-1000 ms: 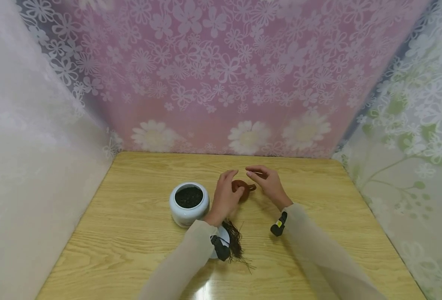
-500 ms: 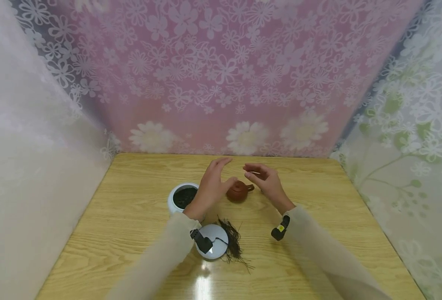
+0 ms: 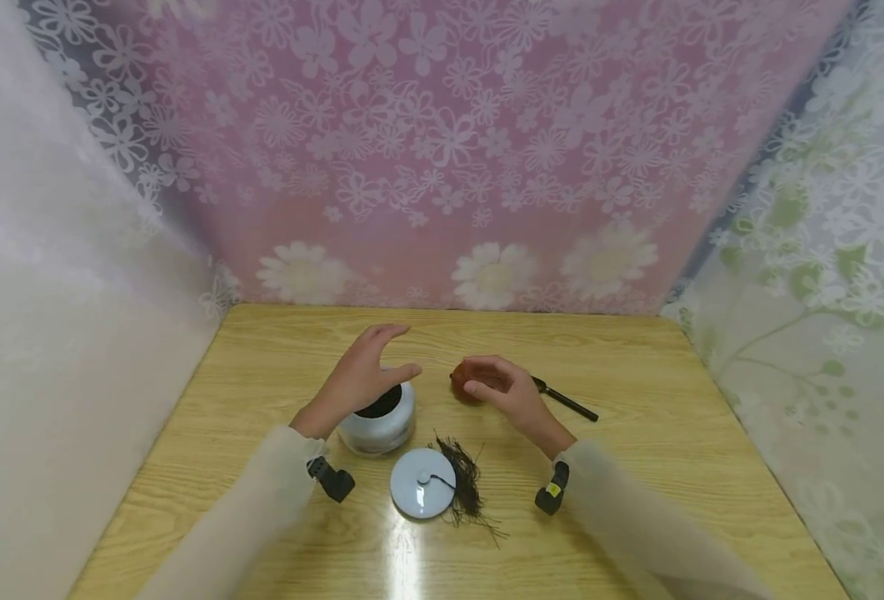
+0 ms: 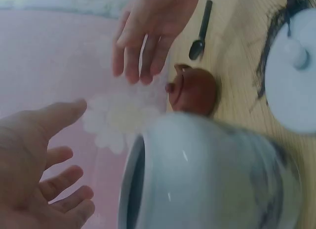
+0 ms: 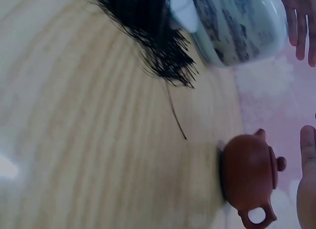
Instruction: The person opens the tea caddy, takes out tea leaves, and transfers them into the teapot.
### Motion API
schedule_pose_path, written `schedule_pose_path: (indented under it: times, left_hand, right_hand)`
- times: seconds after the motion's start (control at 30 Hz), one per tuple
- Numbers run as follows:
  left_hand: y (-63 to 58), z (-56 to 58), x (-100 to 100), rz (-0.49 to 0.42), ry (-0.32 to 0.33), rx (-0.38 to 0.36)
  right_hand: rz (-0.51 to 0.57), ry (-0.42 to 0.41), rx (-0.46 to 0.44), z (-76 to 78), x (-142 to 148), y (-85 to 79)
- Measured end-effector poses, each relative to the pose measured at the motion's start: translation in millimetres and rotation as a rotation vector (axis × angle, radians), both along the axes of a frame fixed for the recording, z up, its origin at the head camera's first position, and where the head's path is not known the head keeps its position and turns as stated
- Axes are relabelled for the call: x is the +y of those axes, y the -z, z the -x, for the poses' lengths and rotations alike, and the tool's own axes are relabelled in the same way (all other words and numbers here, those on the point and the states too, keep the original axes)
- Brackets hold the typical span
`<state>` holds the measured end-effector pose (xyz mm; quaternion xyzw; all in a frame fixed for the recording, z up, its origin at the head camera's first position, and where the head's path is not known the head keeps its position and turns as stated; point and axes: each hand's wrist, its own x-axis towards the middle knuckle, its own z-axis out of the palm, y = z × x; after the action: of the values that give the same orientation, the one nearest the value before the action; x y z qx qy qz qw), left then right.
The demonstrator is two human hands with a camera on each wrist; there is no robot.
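Note:
My left hand hovers over the white jar, thumb and fingers spread apart with nothing between them. Dark loose contents, like tea leaves, show inside the jar's mouth. Over the small reddish-brown teapot is my right hand, its fingers loosely bent and partly hiding the pot in the head view. Both wrist views show a gap between that hand and the teapot, which stands upright on the table. The left wrist view shows painted dark patterning on the jar.
A white round lid with a knob lies in front of the jar. Beside it spreads a dark stringy tassel. A dark scoop rests right of the teapot on the wooden table. Patterned cloth hangs behind.
My left hand has moved left from the teapot to above the jar, uncovering the lid. The right hand has shifted slightly left and nearer, over the teapot; the scoop now shows.

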<state>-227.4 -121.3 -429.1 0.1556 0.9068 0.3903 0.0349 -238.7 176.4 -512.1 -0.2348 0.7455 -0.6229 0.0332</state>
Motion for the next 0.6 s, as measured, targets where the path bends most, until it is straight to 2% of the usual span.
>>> schedule_pose_path:
  times: [0.27, 0.47, 0.6]
  left_hand:
    - [18.6, -5.1, -47, 0.030, 0.046, -0.064]
    - [30.7, -10.3, -68, 0.022, 0.080, -0.090]
    - [40.6, -13.9, -76, 0.038, 0.106, -0.078]
  right_hand:
    - [-0.035, -0.103, -0.032, -18.1, -14, 17.0]
    - [-0.028, -0.161, -0.029, -27.1, -21, 29.8]
    - [-0.038, -0.186, -0.054, -32.8, -25, 33.7]
